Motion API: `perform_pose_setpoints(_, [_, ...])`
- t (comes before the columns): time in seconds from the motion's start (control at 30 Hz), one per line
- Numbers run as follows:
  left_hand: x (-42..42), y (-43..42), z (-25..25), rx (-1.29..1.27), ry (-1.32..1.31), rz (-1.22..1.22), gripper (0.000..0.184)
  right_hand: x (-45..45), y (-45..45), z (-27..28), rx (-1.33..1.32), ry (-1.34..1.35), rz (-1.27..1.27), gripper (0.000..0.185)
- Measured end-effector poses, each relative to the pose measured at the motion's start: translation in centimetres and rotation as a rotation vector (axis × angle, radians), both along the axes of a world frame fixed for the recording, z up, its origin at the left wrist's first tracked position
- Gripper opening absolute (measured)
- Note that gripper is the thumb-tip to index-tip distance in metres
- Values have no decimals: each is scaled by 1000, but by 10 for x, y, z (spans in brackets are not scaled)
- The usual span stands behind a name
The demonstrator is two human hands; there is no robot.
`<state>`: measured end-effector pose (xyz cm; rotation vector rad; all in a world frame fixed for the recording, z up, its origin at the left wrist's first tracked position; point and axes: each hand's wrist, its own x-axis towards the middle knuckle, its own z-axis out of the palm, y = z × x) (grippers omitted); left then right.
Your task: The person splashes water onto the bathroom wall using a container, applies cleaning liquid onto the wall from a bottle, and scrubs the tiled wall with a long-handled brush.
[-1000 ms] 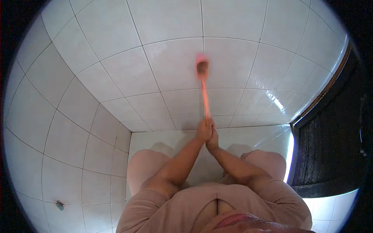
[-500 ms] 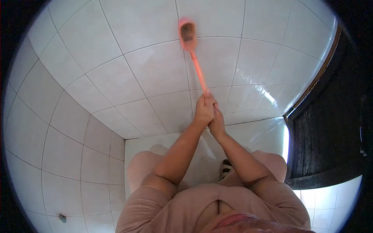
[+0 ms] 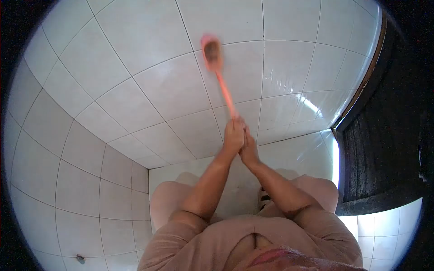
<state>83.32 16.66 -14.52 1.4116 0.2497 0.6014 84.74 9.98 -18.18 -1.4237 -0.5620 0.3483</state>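
Observation:
A pink-orange long-handled scrub brush [image 3: 224, 92] points up and slightly left against the white tiled wall [image 3: 158, 95]. Its head, slightly smeared by motion, has a dark brown patch in the middle. Wrapped round the lower end of the handle is my left hand [image 3: 234, 135]. My right hand [image 3: 248, 148] is closed just below and beside it, pressed against the left one on the same handle. Both arms stretch forward between my knees. The handle's very end is hidden by my hands.
On the right stands a dark door [image 3: 379, 149] with a brown frame edge. Another tiled wall [image 3: 77, 180] runs along the left, with a small metal fitting [image 3: 80, 259] low on it. Below me lies a pale floor [image 3: 235, 185], where a striped sandal [image 3: 264, 197] shows.
The brush head and both hands have moved a little down and left in view. My view has shifted slightly too. The grip looks the same.

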Motion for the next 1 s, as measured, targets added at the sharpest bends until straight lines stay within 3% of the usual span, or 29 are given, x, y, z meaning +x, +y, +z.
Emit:
perform_pose_setpoints(0.07, [7,2,23,-39,18,-33,39,3,-3,26,32,33,17,44])
perform_pose_setpoints(0.13, [20,0,12,-55,-122,-3,45,14,-1,0,23,-24,59,43])
perform_pose_setpoints(0.2, [24,2,-56,150,2,45,45,20,8,-72,84,0,-7,43])
perform_pose_setpoints(0.27, [-1,-12,-110,556,219,127,46,0,-6,-127,84,21,-79,44])
perform_pose_setpoints(0.33, [-20,-28,-166,294,339,86,48,-29,-32,-155,-16,-11,-30,44])
perform_pose_setpoints(0.37, [-24,-30,-166,297,335,83,48,-36,-39,-163,-56,-19,13,44])
perform_pose_setpoints(0.43, [-32,-32,-157,56,365,-38,50,-29,-28,-168,18,132,19,43])
perform_pose_setpoints(0.53, [-9,-16,-117,274,421,43,50,-9,-5,-162,235,316,-27,45])
perform_pose_setpoints(0.6, [6,-17,-58,280,98,94,48,6,-14,-68,-34,73,-60,47])
perform_pose_setpoints(0.63, [15,-14,-28,139,104,5,46,13,-21,-28,-56,109,-4,48])
perform_pose_setpoints(0.67, [22,-13,-5,-2,109,-83,45,20,-21,-15,-70,128,25,48])
perform_pose_setpoints(0.7, [26,-15,10,-9,111,-82,45,26,-21,-2,-84,148,53,48])
perform_pose_setpoints(0.77, [29,-21,24,101,67,-70,43,29,-18,-8,129,166,47,47])
perform_pose_setpoints(0.8, [28,-23,7,93,79,-70,43,28,-18,-16,197,176,46,47])
perform_pose_setpoints(0.87, [27,-23,-58,358,28,7,54,25,-16,-67,468,472,-30,45])
perform_pose_setpoints(0.93, [17,-29,-128,330,294,-3,47,8,-37,-118,-24,127,-99,46])
perform_pose_setpoints(0.97, [9,-35,-169,173,295,-31,48,2,-40,-172,-32,38,-86,46])
perform_pose_setpoints(1.0, [5,-39,-193,16,295,-61,49,1,-41,-189,-37,-9,-82,46])
